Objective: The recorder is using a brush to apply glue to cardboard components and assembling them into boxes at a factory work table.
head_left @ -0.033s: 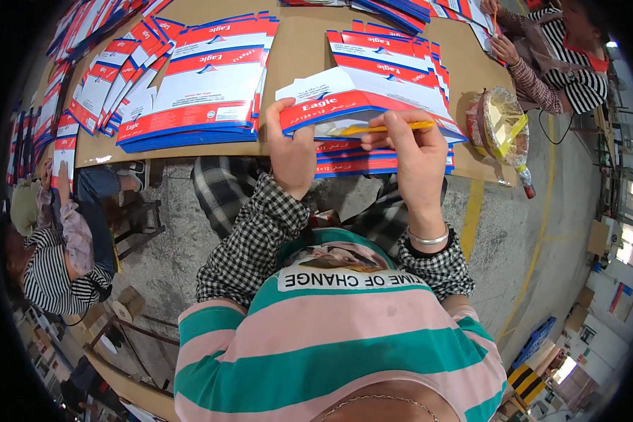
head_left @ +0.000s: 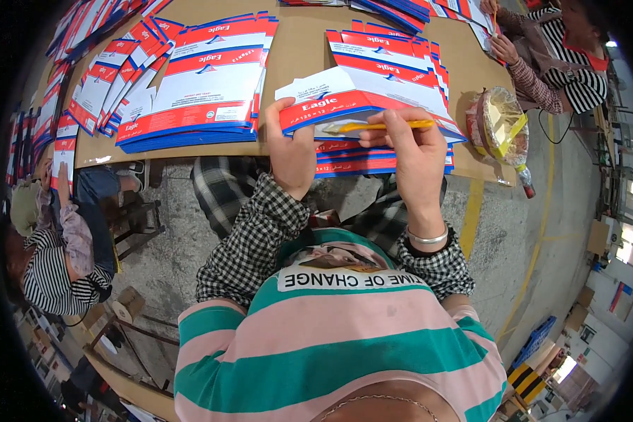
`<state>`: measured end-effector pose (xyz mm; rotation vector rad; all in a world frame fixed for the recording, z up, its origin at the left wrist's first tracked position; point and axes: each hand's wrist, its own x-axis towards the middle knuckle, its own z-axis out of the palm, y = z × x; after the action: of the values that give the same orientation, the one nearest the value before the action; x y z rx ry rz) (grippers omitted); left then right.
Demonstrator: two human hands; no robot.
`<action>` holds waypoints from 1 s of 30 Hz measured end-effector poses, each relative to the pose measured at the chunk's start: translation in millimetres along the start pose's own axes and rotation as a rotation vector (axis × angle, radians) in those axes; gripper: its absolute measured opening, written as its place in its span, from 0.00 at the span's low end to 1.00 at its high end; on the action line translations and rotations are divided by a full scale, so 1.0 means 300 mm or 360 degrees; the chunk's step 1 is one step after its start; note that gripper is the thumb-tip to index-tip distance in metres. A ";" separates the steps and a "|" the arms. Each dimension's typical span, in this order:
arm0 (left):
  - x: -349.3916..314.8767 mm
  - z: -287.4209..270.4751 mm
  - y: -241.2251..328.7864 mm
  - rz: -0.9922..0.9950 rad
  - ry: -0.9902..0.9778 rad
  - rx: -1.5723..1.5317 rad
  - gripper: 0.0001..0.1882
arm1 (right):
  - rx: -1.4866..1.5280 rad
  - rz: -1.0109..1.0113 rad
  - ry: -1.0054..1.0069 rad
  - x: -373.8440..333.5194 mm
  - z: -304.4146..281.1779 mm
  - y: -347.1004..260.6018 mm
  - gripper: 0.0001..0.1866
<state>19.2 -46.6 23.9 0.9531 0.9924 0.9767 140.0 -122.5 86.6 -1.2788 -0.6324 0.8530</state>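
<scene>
Head view: our left hand (head_left: 292, 158) pinches a carton (head_left: 320, 105), likely light, creasable, best held by edges; our right hand (head_left: 418, 153), a yellow tool (head_left: 361, 126).

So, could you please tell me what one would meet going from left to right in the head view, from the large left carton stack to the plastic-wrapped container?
Large stack of flat red, white and blue cartons → left hand → right hand → plastic-wrapped container.
</scene>
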 end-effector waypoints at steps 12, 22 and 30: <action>-0.002 -0.007 0.014 0.0108 -0.0026 0.0142 0.17 | 0.0008 0.0016 -0.0028 0.009 0.009 0.013 0.07; 0.005 -0.008 -0.012 0.0120 0.0010 0.0110 0.18 | -0.0059 0.0091 -0.0098 0.012 -0.033 -0.012 0.06; 0.019 -0.043 -0.013 0.0290 -0.0041 0.0231 0.19 | 0.0375 -0.0649 0.0049 -0.010 -0.324 -0.157 0.15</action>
<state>9.2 -39.8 15.8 1.1910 0.9772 1.0511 226.1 -181.9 113.7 -0.9061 -0.7148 0.5500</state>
